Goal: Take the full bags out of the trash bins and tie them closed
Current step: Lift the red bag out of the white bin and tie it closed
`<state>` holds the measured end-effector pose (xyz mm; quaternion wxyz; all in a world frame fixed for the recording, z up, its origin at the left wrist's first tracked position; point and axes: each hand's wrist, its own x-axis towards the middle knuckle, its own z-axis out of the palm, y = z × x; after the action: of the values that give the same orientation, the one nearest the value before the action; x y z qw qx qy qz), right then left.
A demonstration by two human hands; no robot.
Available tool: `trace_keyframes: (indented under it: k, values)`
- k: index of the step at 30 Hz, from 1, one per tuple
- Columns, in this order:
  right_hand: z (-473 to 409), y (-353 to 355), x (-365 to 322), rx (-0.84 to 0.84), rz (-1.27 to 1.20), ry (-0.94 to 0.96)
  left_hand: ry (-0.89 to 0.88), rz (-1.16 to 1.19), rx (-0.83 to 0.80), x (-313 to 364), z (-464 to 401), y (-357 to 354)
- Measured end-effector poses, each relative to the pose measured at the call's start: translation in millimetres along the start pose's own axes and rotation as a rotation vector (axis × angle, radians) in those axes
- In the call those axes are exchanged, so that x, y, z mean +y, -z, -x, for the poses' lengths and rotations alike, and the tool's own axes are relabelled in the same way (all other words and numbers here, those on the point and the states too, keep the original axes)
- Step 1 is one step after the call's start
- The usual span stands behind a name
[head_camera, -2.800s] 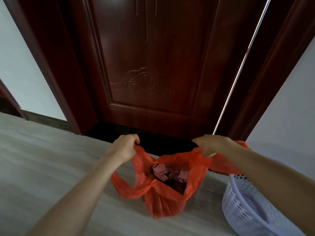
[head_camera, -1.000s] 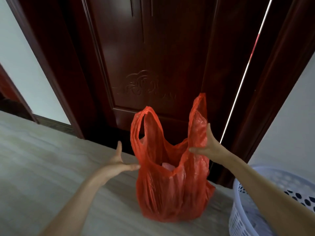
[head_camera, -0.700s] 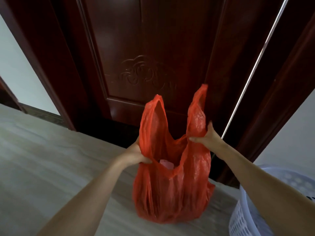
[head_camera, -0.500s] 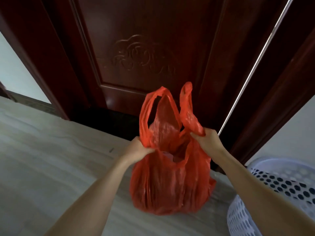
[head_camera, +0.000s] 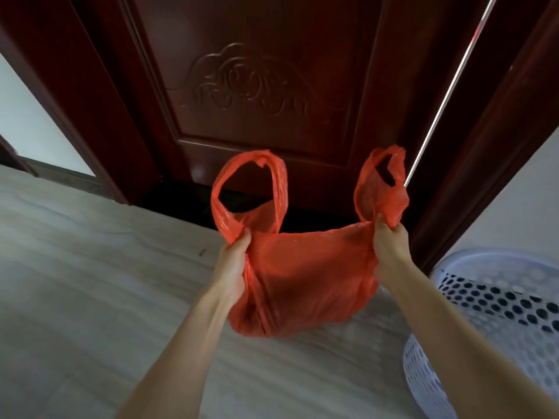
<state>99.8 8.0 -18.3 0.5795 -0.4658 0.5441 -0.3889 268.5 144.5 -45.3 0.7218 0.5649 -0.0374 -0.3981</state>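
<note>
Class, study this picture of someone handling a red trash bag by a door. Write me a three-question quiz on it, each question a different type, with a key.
1. True or false: the red bag is already tied shut.
2. Multiple choice: what does the left hand grip? A) the basket's rim B) the base of the bag's left handle loop C) nothing
3. Fill in: the white perforated basket stands to the ___ of the bag.

Key:
1. False; the right hand holds the other handle loop apart from the first.
2. B
3. right

bag [head_camera: 302, 285] on floor [head_camera: 90, 282] before door [head_camera: 257, 86], bin [head_camera: 496, 322] right
</note>
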Motion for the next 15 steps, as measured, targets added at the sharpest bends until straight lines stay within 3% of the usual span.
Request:
trace_keyframes:
  k: [5,8,15]
  values:
    - [9.5,13.3,-8.5,-0.211,-0.167,-0.306,0.159,0.231,-0.319,18.4,21.7,10.5]
    - [14.4,13.4,-5.6,-0.253,-0.170,-0.313,0.134,0.190,-0.260,13.9,20.0,9.3]
    - [13.7,11.1,19.0,-0.163,0.145,-0.325,-0.261,-0.104,-0.155,-3.0,19.9,-10.9]
